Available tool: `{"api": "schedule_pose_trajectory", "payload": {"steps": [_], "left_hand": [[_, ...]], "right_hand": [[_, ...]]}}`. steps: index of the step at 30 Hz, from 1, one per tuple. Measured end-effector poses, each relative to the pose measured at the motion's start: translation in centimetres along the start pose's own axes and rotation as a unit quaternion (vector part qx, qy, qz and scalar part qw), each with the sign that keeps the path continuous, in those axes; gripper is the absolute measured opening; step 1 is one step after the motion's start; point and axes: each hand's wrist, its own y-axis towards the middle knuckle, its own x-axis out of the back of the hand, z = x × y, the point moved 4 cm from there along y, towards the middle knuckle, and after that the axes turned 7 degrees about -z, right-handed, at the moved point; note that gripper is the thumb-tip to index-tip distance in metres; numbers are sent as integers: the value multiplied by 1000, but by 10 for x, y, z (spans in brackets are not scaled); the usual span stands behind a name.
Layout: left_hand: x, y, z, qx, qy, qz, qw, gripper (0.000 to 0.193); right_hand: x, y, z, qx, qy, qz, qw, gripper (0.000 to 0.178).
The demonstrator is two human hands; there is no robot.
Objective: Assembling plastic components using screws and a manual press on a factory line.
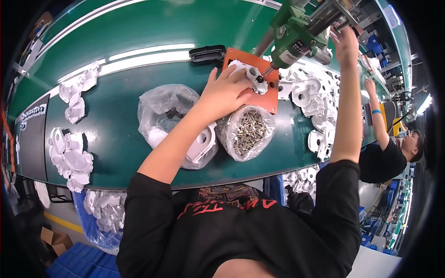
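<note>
As the left hand (225, 90) held the white housing (254, 74) on the orange plate (266, 102), fingers bent over it, the spindle tip (269, 70) stood close at its 2 o'clock (clock read from plate). Main risk, my judgement: fingertips straying under the tip; also a slack hold could have let the housing rock or twist, setting a screw crooked. Right hand (345, 44) at 2 o'clock, by the green machine head (293, 37); could not tell whether it gripped anything. Open bag of screws (250, 132) at 6, near enough for an elbow knock to spill it. Surface: dark green bench (116, 139), black case (207, 53) at 10, clear bag (160, 99) at 8, white parts (310, 95) heaped at 3 to 4, more clusters (72, 155) at 8. Room: co-worker (382, 160) at 4, blue-lined bin (88, 227) between 7 and 8, below bench level
</note>
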Motion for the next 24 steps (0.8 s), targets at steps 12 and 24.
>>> {"api": "schedule_pose_trajectory", "payload": {"steps": [12, 24], "left_hand": [[-6, 3, 0, -25, -35, -39, 998, 30], [1, 8, 15, 56, -102, 19, 993, 37]], "right_hand": [[37, 63, 137, 8, 184, 163, 969, 48], [-2, -191, 197, 25, 146, 338, 929, 63]]}}
